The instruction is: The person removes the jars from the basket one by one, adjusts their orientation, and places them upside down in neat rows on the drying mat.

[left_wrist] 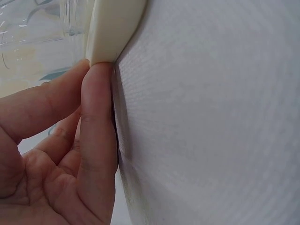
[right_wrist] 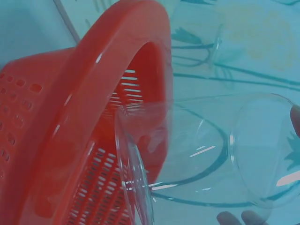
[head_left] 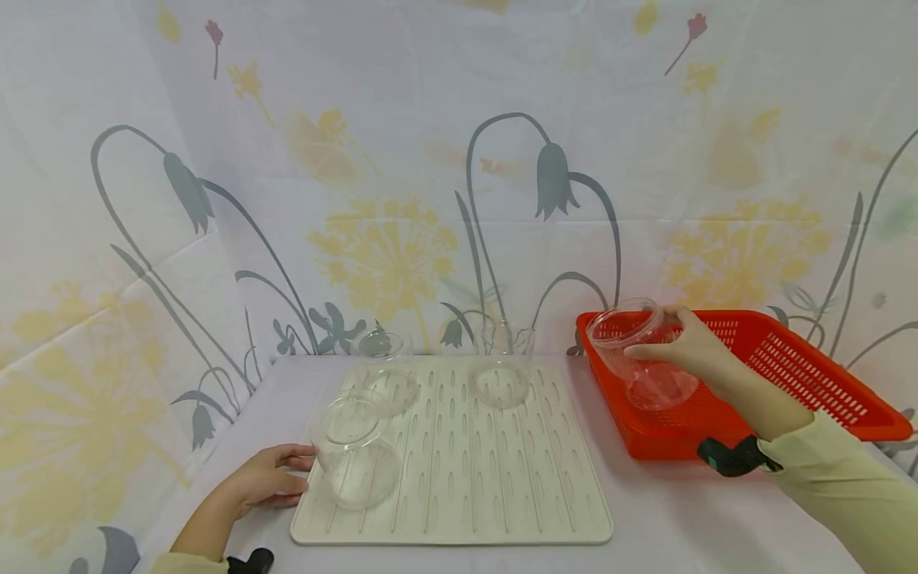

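Observation:
My right hand (head_left: 688, 347) grips a clear cup (head_left: 641, 351), tilted on its side just above the left end of the red basket (head_left: 810, 375). In the right wrist view the cup (right_wrist: 201, 150) lies across the basket's rim (right_wrist: 70, 122), with my fingertips (right_wrist: 229, 219) at its base. My left hand (head_left: 268, 482) rests on the table, its fingers (left_wrist: 96, 122) touching the left edge of the cream drying mat (head_left: 502, 494). A clear cup (head_left: 356, 452) stands upside down on the mat right beside that hand.
Two more clear cups (head_left: 383, 371) (head_left: 504, 367) stand at the back of the mat. A white cloth (left_wrist: 211, 117) covers the table. A flowered curtain (head_left: 387, 199) hangs close behind the table. The basket sits to the right of the mat.

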The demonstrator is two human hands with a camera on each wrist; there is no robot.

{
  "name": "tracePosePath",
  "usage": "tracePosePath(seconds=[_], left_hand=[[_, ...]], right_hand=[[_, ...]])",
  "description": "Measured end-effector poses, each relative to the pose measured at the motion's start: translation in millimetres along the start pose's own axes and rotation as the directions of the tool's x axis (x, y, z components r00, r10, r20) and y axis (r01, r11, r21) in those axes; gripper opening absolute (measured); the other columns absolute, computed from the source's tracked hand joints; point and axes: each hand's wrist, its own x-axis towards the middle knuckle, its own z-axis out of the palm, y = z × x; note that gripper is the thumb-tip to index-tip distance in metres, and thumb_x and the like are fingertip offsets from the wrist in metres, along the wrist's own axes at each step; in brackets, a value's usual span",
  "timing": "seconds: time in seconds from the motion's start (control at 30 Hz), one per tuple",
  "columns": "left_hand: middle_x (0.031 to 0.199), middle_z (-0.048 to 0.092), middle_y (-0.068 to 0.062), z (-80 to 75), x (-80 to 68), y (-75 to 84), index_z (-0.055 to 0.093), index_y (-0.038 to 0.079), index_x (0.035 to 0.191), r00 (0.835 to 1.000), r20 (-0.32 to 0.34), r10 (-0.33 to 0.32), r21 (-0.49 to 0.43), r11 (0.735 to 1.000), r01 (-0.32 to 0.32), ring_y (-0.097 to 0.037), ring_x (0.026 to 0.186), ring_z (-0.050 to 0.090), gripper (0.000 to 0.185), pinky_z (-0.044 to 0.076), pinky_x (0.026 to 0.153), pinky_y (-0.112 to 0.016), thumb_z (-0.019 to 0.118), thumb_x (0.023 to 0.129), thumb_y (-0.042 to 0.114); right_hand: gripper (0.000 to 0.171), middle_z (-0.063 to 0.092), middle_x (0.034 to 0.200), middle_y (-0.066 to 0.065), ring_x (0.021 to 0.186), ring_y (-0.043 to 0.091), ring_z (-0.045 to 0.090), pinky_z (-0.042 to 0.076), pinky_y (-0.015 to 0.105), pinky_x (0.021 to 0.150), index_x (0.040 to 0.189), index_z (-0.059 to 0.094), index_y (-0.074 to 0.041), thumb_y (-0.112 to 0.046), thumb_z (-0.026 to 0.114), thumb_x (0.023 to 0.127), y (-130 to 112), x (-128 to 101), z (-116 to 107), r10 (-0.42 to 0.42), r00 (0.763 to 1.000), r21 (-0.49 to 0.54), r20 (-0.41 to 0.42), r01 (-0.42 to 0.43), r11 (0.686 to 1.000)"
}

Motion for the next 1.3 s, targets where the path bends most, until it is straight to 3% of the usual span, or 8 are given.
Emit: tracePosePath(seconds=[0.43, 0.73, 0.93, 1.07, 1.3], left_hand=[[0.108, 0.053, -0.017, -3.2, -0.2, -1.8, 0.037, -0.014, 0.130, 0.999, 0.033, 0.030, -0.017, 0.999, -0.030, -0.017, 0.074, 0.059, 0.060, 0.055, 0.066, -0.033, 0.065, 0.077, -0.011], [0.121, 0.047, -0.027, -14.0, -3.5, 8.7, 0.033, -0.012, 0.135, 0.995, -0.014, 0.098, -0.036, 0.994, -0.099, -0.021, 0.089, 0.060, 0.062, 0.054, 0.076, -0.036, 0.065, 0.082, -0.003], [0.129, 0.039, -0.033, -23.5, -15.6, 25.8, 0.028, -0.010, 0.139, 0.976, -0.058, 0.210, -0.005, 0.978, -0.211, -0.025, 0.099, 0.059, 0.065, 0.052, 0.081, -0.035, 0.064, 0.087, 0.006], [0.132, 0.039, -0.030, -24.9, -23.1, 40.1, 0.029, -0.005, 0.140, 0.963, -0.102, 0.250, 0.024, 0.968, -0.249, -0.024, 0.103, 0.058, 0.067, 0.050, 0.085, -0.033, 0.064, 0.088, 0.016], [0.136, 0.039, -0.019, -15.6, -32.3, 65.7, 0.030, 0.002, 0.143, 0.928, -0.190, 0.321, 0.001, 0.945, -0.327, 0.002, 0.101, 0.052, 0.066, 0.044, 0.087, -0.021, 0.063, 0.090, 0.025]], right_hand=[[0.100, 0.030, 0.135, 0.029, 0.116, 0.046, 0.034, 0.046, 0.055, 0.085, 0.142, 0.015, 0.004, -0.043, 0.074, 0.077, -21.9, -9.5, 7.4, -0.044, 0.998, -0.060, -0.033, 0.042, 0.997], [0.104, 0.033, 0.134, 0.028, 0.117, 0.047, 0.034, 0.050, 0.052, 0.079, 0.143, 0.016, 0.000, -0.047, 0.076, 0.072, -36.7, -17.4, 12.8, -0.057, 0.998, -0.077, -0.038, 0.054, 0.996], [0.103, 0.036, 0.132, 0.028, 0.115, 0.047, 0.037, 0.050, 0.052, 0.078, 0.142, 0.019, -0.001, -0.048, 0.077, 0.071, -40.0, -19.1, 17.9, -0.066, 0.997, -0.086, -0.039, 0.062, 0.994], [0.102, 0.036, 0.132, 0.028, 0.114, 0.047, 0.037, 0.050, 0.053, 0.078, 0.142, 0.019, -0.001, -0.046, 0.077, 0.072, -40.8, -20.4, 20.9, -0.072, 0.997, -0.088, -0.029, 0.069, 0.994], [0.099, 0.036, 0.131, 0.028, 0.113, 0.047, 0.038, 0.051, 0.053, 0.077, 0.143, 0.019, -0.002, -0.042, 0.077, 0.073, -45.4, -23.9, 26.1, -0.099, 0.995, -0.090, -0.016, 0.097, 0.991]])
